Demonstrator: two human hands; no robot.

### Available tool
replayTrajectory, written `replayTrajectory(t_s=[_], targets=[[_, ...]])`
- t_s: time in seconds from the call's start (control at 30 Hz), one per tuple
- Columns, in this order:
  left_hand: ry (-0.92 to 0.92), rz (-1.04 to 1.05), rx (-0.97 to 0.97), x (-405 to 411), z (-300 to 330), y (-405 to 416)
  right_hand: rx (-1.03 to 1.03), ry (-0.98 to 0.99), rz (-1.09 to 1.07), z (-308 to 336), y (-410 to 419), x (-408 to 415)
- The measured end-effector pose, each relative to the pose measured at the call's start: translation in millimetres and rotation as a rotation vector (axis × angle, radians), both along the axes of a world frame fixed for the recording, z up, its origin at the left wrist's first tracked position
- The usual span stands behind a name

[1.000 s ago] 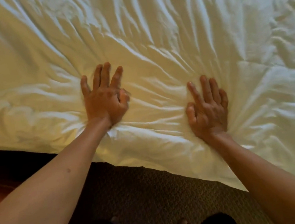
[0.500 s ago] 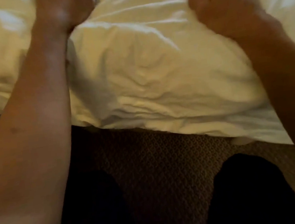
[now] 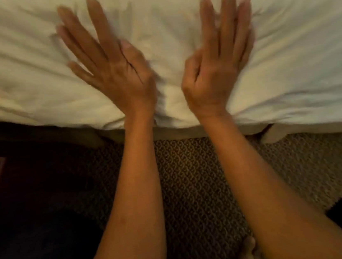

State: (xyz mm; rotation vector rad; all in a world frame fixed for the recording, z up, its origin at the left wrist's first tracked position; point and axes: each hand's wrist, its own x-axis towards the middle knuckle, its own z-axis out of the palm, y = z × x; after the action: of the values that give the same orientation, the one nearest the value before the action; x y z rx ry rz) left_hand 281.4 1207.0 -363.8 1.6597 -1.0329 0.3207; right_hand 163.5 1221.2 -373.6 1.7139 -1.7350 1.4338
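Two hands are laid flat on the white duvet (image 3: 172, 10), which is spread over the bed and hangs past its near edge above the patterned carpet (image 3: 193, 180). The left hand (image 3: 113, 71) and the right hand (image 3: 218, 63) are set near each other, fingers straight and spread, nothing gripped. Both are blurred, so firm pressing on the cloth is only probable.

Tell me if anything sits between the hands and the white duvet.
Nothing visible does. The left hand and right hand both rest directly on the white duvet near its edge, fingers straight.
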Motion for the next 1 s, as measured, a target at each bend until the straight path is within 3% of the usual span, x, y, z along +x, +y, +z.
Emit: replayTrajectory(t_s=[0.03, 0.1, 0.13, 0.17, 0.2, 0.23, 0.3, 0.33, 0.4, 0.47, 0.57, 0.73, 0.87, 1.0], targets=[[0.001, -0.014, 0.07, -8, -18, 13, 0.071, 0.102, -0.021, -35, 17, 4], [0.003, -0.108, 0.221, -20, -66, 41, 0.424, 0.211, 0.058, -108, 64, 10], [0.018, -0.165, 0.307, -18, -89, 49, 0.601, 0.172, 0.126, -142, 80, 7], [0.092, -0.193, 0.358, -15, -110, 51, 0.754, -0.009, 0.187, -165, 88, 3], [0.275, -0.222, 0.408, -12, -125, 57, 0.89, -0.298, 0.217, -175, 98, 0], [0.574, -0.255, 0.427, -11, -135, 67, 0.971, -0.712, 0.201, -174, 107, -1], [1.321, -0.309, 0.393, -12, -136, 87, 0.9, -1.666, 0.197, -150, 115, -1], [1.58, -0.385, 0.387, -14, -125, 94, 0.773, -1.968, 0.281, -133, 110, -4], [1.794, -0.668, 0.299, -15, -99, 91, 0.492, -2.221, 0.619, -87, 92, -16], [1.906, -0.937, 0.077, -12, -70, 80, 0.342, -2.209, 0.939, -48, 76, -22], [1.919, -1.12, -0.123, -14, -67, 71, 0.356, -2.205, 0.98, -55, 76, -18], [2.018, -0.974, -0.038, -20, -113, 75, 0.483, -2.189, 0.642, -112, 86, -23], [2.043, -1.072, -0.015, -32, -105, 74, 0.512, -2.147, 0.772, -80, 75, -30], [2.165, -0.766, -0.056, -33, -118, 68, 0.164, -2.26, 0.833, -71, 72, -70]])
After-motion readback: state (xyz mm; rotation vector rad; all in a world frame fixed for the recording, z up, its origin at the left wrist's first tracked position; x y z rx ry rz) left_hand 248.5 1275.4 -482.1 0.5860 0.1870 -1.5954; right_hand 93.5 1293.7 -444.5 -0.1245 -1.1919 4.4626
